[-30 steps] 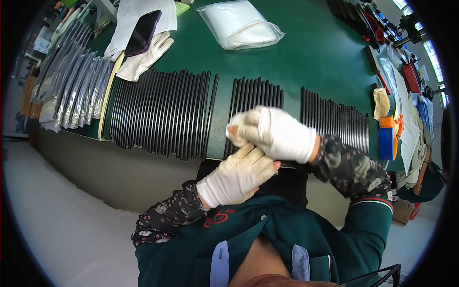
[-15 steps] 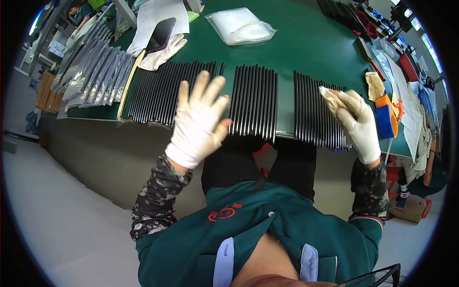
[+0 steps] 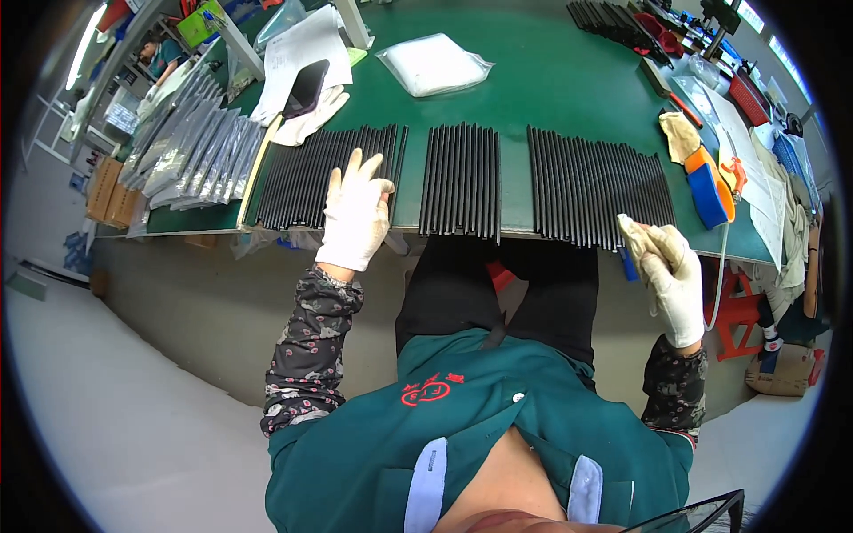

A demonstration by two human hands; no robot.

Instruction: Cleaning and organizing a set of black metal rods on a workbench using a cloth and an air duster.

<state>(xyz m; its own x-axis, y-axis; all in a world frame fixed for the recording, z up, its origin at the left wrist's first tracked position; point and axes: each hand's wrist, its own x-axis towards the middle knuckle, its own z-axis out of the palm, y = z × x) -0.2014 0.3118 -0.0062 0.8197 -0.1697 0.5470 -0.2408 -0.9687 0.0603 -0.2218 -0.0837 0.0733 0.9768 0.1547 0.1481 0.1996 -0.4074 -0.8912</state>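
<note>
Slim black rods lie side by side on the green table in three groups: a left group (image 3: 298, 178), a middle group (image 3: 460, 182) and a right group (image 3: 600, 186). My left hand (image 3: 354, 218), in a white glove with bare thumb and fingertip, is over the near right part of the left group. Its fingers are stretched out and it holds nothing; whether it touches the rods I cannot tell. My right hand (image 3: 671, 280), gloved too, is closed on a small pale folded cloth (image 3: 629, 231) at the near ends of the right group.
Bagged grey parts (image 3: 200, 147) are stacked at the left. A phone (image 3: 306, 87) rests on papers beside a spare glove (image 3: 311, 120). A white plastic packet (image 3: 435, 67) lies farther back. To the right are a tan cloth (image 3: 680, 136) and an orange-and-blue tape roll (image 3: 709, 191).
My right hand has moved down toward me with the cloth, off the right group's rods to their near ends. The left hand has dropped slightly, its fingers less spread. The view has shifted.
</note>
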